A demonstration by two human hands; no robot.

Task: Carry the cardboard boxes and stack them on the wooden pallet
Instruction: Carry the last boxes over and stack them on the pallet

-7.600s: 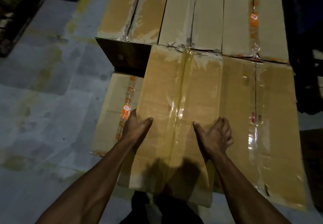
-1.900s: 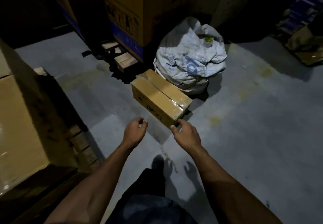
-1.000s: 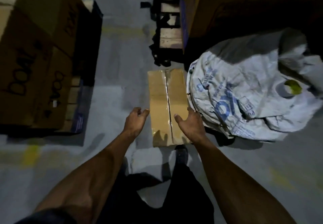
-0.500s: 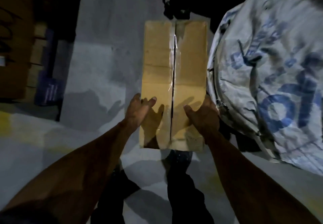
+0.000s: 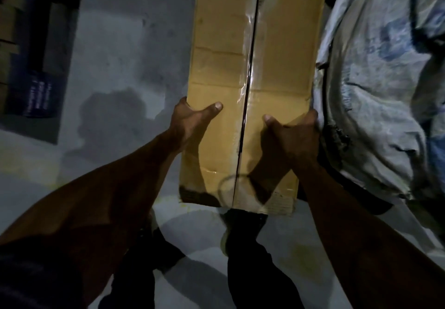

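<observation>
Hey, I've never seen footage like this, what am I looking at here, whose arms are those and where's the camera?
There is no machine here. A person wears a camera on the head, so this one view looks forward and down along their own bare arms.

The left hand and right hand grip the two long sides of a cardboard box, thumbs lying on its top. A taped seam runs down the middle of the box.

Beside the box on the person's right is a big white sack with blue print, touching or nearly touching it. Underneath is a grey concrete floor. The person's dark trouser legs show at the bottom. At the far left, in shadow, stands a stack of something dark, too dim to identify.
</observation>
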